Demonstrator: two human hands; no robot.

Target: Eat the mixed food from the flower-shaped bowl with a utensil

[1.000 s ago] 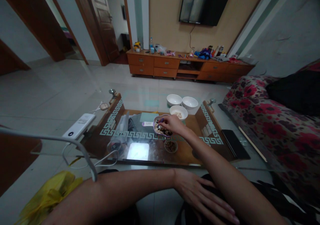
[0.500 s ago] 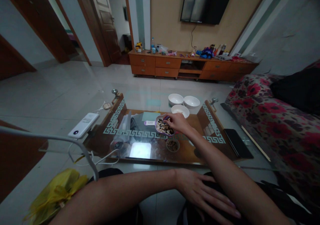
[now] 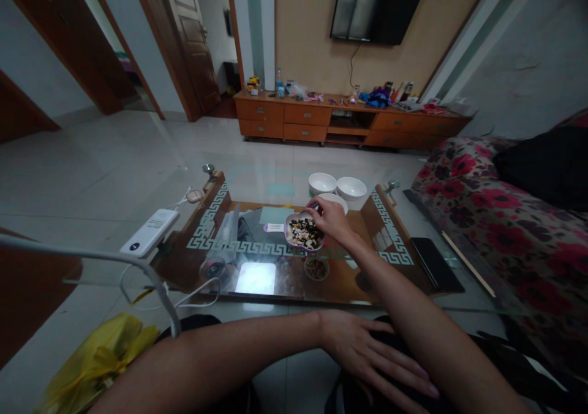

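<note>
Right hand [image 3: 331, 218], fingers bunched, contents indiscernible; bowl of mixed beans [image 3: 303, 233] just to its left. Left hand [image 3: 367, 356] flat, fingers spread.

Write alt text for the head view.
The person's right hand reaches over a glass coffee table to the far rim of a purple bowl of mixed dark and light pieces, by a white bowl. The left hand rests flat on the lap.

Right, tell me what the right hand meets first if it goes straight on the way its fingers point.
Most likely the nearest white bowl, directly beyond the right hand. Depth is unclear, so the fingertips may already be over its rim.
</note>
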